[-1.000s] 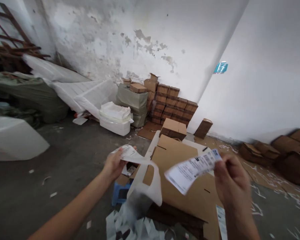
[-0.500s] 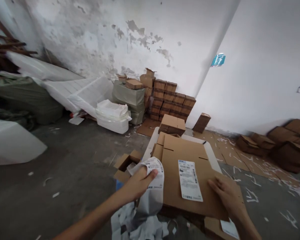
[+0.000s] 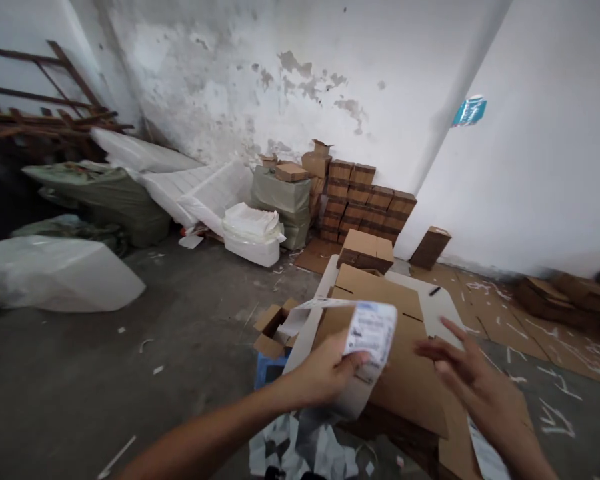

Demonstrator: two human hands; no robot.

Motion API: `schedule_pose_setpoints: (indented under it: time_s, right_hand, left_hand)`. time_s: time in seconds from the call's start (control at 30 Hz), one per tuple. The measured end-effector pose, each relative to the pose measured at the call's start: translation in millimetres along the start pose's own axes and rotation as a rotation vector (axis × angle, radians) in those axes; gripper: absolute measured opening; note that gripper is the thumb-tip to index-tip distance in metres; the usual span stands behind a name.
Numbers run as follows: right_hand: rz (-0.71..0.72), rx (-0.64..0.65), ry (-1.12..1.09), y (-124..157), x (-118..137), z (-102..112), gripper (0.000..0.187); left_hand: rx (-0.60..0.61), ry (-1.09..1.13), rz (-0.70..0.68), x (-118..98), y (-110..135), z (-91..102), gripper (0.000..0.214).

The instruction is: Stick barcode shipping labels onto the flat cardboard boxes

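My left hand (image 3: 327, 375) is closed on a strip of white shipping labels (image 3: 369, 332), whose top curls over in front of a flat brown cardboard sheet (image 3: 405, 373). The strip's loose backing trails down toward crumpled white paper (image 3: 305, 453) below. My right hand (image 3: 473, 377) hovers open to the right of the labels, fingers spread and slightly blurred, above the cardboard. The cardboard lies on a white table (image 3: 443, 310) with a black pen (image 3: 435, 291) near its far edge.
A folded carton stack (image 3: 367, 249) sits at the table's far end. A small open box (image 3: 275, 323) rests on a blue stool (image 3: 269, 370) at left. Brown cartons (image 3: 367, 203) line the peeling wall. White wrapped bundles (image 3: 55, 273) and flat cardboard (image 3: 555, 297) lie on the floor.
The label my right hand pressed on the cardboard is now hidden behind the strip. My left hand brought the label strip right, over the cardboard. My right hand lifted and opened.
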State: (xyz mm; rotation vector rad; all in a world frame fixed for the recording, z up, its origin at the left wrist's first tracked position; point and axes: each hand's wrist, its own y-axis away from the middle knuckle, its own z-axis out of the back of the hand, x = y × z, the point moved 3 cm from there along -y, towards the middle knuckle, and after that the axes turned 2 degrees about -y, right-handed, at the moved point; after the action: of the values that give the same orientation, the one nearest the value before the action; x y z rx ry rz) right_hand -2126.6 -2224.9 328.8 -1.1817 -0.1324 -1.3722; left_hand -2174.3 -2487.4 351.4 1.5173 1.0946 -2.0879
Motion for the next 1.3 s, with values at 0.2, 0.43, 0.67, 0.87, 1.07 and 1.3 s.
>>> schedule_pose_setpoints:
  time_s: [0.2,0.43,0.67,0.87,1.07,1.3]
  right_hand:
    - [0.217,0.148,-0.122,7.9,87.8,-83.4,0.02]
    - [0.516,0.279,-0.109,19.5,124.8,-77.8,0.014]
    - [-0.017,-0.017,-0.089,-27.2,66.0,-56.7,0.019]
    - [-0.062,0.05,0.521,-21.3,-3.5,-71.2,0.067]
    - [-0.395,0.009,0.333,6.3,-67.8,-4.2,0.06]
    - [-0.49,-0.164,0.065,9.3,-56.6,-7.2,0.07]
  left_hand:
    - [0.0,0.167,0.142,0.9,19.7,12.9,0.045]
    - [-0.578,0.734,0.527,31.3,12.8,52.0,0.034]
    - [-0.802,0.475,0.394,64.3,19.8,100.3,0.027]
    - [-0.393,-0.028,0.358,58.1,17.4,67.2,0.038]
    - [-0.206,-0.266,0.144,29.4,8.2,39.8,0.037]
    - [-0.27,-0.3,0.094,21.4,-1.8,35.9,0.034]
